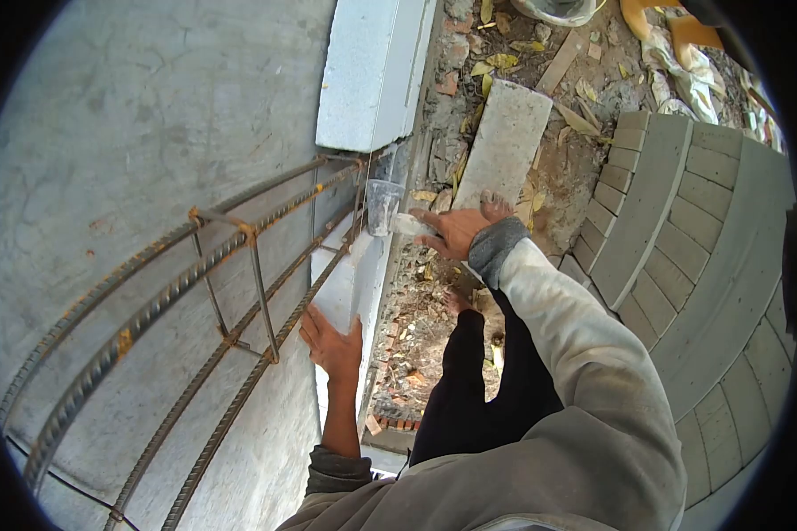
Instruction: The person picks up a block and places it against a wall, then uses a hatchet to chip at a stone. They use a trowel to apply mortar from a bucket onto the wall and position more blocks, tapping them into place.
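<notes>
My right hand point(456, 232) is closed around the pale handle of a mallet point(383, 208). The mallet's grey, cylinder-shaped head is right at the far end of a white block point(367, 281), beside the rebar cage. Lower down, my left hand point(332, 343) lies with fingers spread against the near part of this block. A rebar cage point(250, 232) of ribbed bars and ties stands close on the left, its bars crossing in front of part of the block. Beyond the mallet is another white block point(359, 111), with a gap between the two.
A grey concrete wall or slab point(177, 115) fills the left. My bare feet are near a concrete slab point(505, 133) on leaf-strewn ground. Stacked grey blocks point(682, 239) stand at the right. A bucket point(558, 9) and a person's orange-clad part or object point(691, 35) show at the top.
</notes>
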`<state>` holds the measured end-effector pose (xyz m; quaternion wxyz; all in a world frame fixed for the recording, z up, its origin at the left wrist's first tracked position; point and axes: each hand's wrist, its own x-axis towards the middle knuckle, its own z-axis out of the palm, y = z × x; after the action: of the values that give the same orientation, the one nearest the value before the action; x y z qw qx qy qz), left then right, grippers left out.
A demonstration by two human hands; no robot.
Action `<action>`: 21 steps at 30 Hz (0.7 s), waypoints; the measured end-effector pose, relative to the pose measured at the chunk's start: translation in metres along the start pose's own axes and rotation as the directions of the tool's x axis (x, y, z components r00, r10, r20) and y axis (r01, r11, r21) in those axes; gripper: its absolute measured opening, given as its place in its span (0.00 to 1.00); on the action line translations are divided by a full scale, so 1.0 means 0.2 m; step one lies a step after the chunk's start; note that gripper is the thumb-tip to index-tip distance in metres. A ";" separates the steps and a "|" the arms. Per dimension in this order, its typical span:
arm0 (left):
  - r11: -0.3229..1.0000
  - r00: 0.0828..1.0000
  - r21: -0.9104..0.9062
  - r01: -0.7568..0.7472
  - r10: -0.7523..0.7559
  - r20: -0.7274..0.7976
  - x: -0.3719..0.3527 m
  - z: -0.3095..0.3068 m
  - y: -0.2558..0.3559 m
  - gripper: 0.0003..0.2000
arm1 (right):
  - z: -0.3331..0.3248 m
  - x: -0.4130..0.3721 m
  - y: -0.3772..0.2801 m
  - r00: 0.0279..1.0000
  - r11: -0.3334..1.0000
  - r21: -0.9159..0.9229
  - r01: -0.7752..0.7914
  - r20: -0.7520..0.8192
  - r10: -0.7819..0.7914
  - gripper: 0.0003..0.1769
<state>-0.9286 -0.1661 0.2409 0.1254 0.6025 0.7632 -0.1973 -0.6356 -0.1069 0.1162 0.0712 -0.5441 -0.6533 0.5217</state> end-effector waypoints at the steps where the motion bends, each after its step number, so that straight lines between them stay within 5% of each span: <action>1: 1.000 1.000 -0.006 0.009 -0.009 0.001 0.01 0.00 0.01 0.50 | -0.03 -0.02 0.00 1.000 1.000 -0.008 -0.006 0.003 0.006 0.33; 5: 0.997 0.997 -0.028 0.068 -0.069 -0.026 0.01 0.02 0.03 0.50 | -0.02 -0.27 0.10 0.923 0.925 0.133 -0.357 -0.105 0.371 0.32; 7: 0.996 0.996 -0.035 0.086 -0.086 -0.013 0.00 0.01 0.04 0.52 | 0.15 -0.44 0.35 0.881 0.911 0.313 -0.270 -0.300 0.364 0.32; 9: 0.995 0.995 -0.039 0.093 -0.092 0.028 0.01 -0.02 0.02 0.52 | 0.07 -0.64 0.40 0.807 0.729 0.575 -0.370 -0.190 0.559 0.32; 11: 0.976 0.998 -0.210 -0.053 0.049 -0.025 -0.01 -0.07 -0.02 0.48 | -0.07 -0.83 0.39 0.746 0.610 0.660 -0.439 -0.111 0.656 0.32; 14: 0.931 0.968 -0.304 -0.204 0.144 -0.208 -0.14 -0.14 0.13 0.40 | -0.31 -1.02 0.28 0.784 0.633 0.759 -0.151 -0.298 0.545 0.29; 17: 0.771 0.865 -0.398 -0.498 0.405 -0.298 -0.15 -0.35 0.50 0.22 | -0.37 -1.05 0.26 0.720 0.363 0.903 -0.231 -0.093 0.688 0.26; 21: 0.654 0.771 -0.431 -0.621 0.411 -0.486 0.27 -0.47 1.03 0.24 | -0.54 -0.83 0.24 0.709 0.631 0.725 -0.275 -0.291 0.643 0.23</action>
<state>-0.7384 -0.0370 0.2706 0.2149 0.7555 0.5877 0.1939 -0.4677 -0.1781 0.2065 0.2839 -0.7609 -0.2224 0.5395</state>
